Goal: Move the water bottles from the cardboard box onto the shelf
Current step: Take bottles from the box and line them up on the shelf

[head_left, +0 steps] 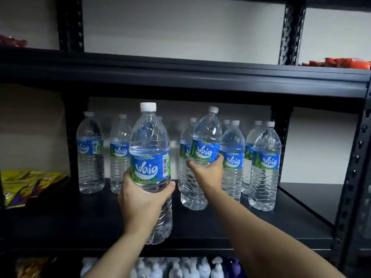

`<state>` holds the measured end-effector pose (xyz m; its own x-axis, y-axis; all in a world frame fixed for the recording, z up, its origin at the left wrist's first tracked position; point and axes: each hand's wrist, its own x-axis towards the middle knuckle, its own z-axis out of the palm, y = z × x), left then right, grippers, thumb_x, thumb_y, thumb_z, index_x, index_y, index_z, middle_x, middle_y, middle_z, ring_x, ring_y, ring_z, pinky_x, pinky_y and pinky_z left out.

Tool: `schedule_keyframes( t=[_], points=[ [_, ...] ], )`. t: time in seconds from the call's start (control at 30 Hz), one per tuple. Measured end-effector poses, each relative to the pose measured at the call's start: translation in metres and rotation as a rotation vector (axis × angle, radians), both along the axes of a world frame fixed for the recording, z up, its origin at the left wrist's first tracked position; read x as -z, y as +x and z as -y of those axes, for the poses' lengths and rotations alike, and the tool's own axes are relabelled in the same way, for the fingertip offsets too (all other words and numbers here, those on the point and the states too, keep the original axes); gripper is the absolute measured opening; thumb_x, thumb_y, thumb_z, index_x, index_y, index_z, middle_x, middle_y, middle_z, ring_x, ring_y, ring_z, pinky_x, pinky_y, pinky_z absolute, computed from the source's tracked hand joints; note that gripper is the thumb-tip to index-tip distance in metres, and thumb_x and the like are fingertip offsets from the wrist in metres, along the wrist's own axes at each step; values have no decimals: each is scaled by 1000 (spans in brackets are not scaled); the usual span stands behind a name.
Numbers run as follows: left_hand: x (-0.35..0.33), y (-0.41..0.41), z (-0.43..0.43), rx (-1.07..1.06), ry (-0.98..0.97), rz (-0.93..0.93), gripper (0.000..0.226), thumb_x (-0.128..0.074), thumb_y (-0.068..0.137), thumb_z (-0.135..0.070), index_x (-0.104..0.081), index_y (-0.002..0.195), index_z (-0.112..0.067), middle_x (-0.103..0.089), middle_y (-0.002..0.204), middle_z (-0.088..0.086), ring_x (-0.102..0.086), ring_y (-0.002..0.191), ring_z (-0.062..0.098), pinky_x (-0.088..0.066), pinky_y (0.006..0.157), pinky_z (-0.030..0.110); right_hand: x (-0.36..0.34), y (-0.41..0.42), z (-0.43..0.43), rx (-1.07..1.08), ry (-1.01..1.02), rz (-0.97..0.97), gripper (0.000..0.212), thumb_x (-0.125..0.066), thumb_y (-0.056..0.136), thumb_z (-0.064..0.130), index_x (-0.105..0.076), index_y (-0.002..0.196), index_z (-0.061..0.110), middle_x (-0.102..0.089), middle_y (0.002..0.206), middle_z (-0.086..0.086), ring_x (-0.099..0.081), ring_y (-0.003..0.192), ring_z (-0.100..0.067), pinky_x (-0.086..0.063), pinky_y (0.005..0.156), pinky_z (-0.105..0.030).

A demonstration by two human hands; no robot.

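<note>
My left hand (pixel 141 201) grips a clear water bottle (pixel 150 157) with a blue label and white cap, held upright in front of the black shelf (pixel 281 221). My right hand (pixel 207 171) grips a second bottle (pixel 204 141) around its label; the bottle tilts slightly right and its base sits at or just above the shelf board. Several more bottles stand on the shelf behind, one at the far left (pixel 90 153) and one at the far right (pixel 265 167). The cardboard box is out of view.
Yellow snack packets (pixel 26 183) lie on the shelf at the left. Red packets (pixel 337 63) sit on the upper shelf at the right. White pump bottles (pixel 200 267) fill the level below. A perforated black upright (pixel 355 177) stands at the right.
</note>
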<state>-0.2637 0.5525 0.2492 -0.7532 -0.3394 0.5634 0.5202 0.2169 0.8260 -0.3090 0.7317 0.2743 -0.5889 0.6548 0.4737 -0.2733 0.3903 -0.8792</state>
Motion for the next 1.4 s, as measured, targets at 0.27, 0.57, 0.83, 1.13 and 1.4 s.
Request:
schedule_keyframes(
  t=[0.27, 0.57, 0.83, 1.13, 1.4],
  points=[
    [3, -15, 8, 5, -50, -14, 76, -97, 45, -34, -54, 107, -24, -68, 101, -3, -64, 97, 22, -47, 80, 28, 38, -39, 4, -24, 42, 30, 79, -91, 57, 24, -40, 117, 19, -59, 99, 4, -62, 88, -13, -49, 74, -21],
    [2, -23, 19, -1, -64, -5, 81, -96, 44, -37, -55, 113, -24, -69, 104, -5, -66, 96, 21, -54, 87, 36, 65, -28, -4, -207, 137, 157, 96, -94, 59, 25, -34, 134, 21, -53, 120, 7, -53, 110, -8, -41, 97, -24],
    [3, -30, 21, -29, -63, -22, 83, -96, 45, -39, -55, 115, -22, -68, 108, -2, -64, 102, 23, -53, 91, 40, 100, -27, -9, -161, 75, 378, 82, -91, 60, 46, -46, 123, 18, -64, 118, 1, -61, 112, -19, -45, 90, -26],
    [14, -39, 24, -16, -71, 1, 86, -92, 41, -49, -54, 115, -27, -67, 107, -5, -63, 104, 24, -55, 90, 44, 101, -48, -16, -193, 27, 415, 84, -91, 60, 43, -46, 126, 18, -63, 116, 3, -60, 110, -17, -42, 88, -23],
    [14, -41, 30, -10, -36, -5, 80, -96, 45, -38, -55, 113, -24, -67, 105, -4, -64, 100, 21, -52, 88, 33, 100, -58, -23, -247, 3, 493, 91, -92, 53, 49, -48, 124, 15, -65, 115, 1, -62, 108, -18, -44, 89, -23]
  ],
)
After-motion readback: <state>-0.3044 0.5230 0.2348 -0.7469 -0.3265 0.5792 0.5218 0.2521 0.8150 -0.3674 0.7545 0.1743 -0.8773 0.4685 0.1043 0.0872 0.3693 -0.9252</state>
